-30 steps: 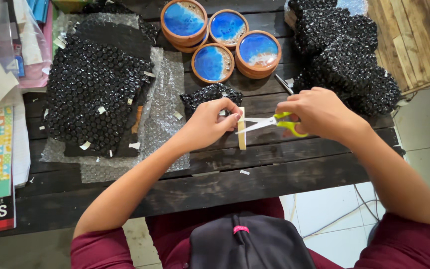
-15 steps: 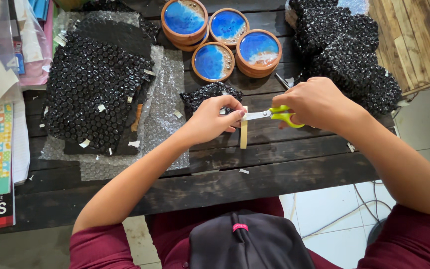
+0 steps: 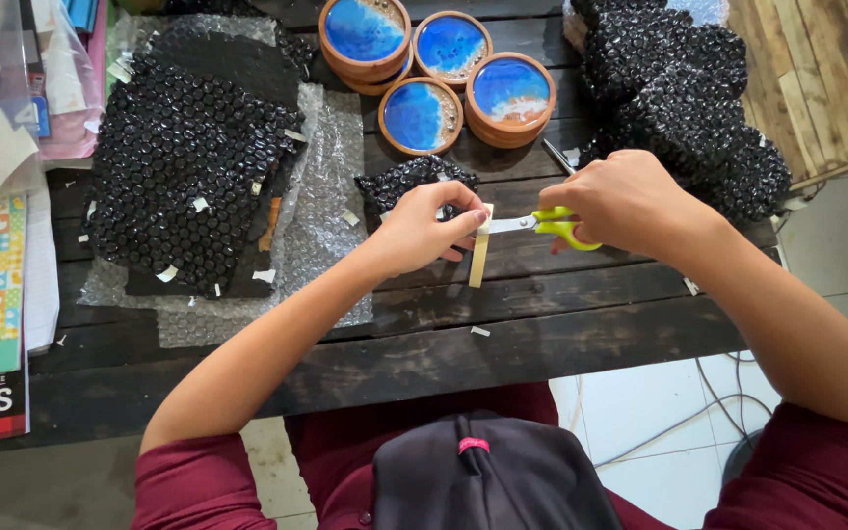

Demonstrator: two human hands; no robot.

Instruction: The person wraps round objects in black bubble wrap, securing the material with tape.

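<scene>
Head: tape strip point(image 3: 480, 257) pinched, left hand point(image 3: 422, 232); scissors point(image 3: 547, 224) touching.

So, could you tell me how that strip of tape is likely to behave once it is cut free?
The strip of tape hangs straight from the left hand, so it is probably light and floppy. Thin as it looks, it may curl or cling to fingers. The scissors in the right hand meet it near the top.

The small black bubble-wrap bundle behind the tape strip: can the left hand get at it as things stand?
Probably yes. The left hand lies right beside the small black bubble-wrap bundle, nothing between them, but its fingers pinch the tape strip.
</scene>
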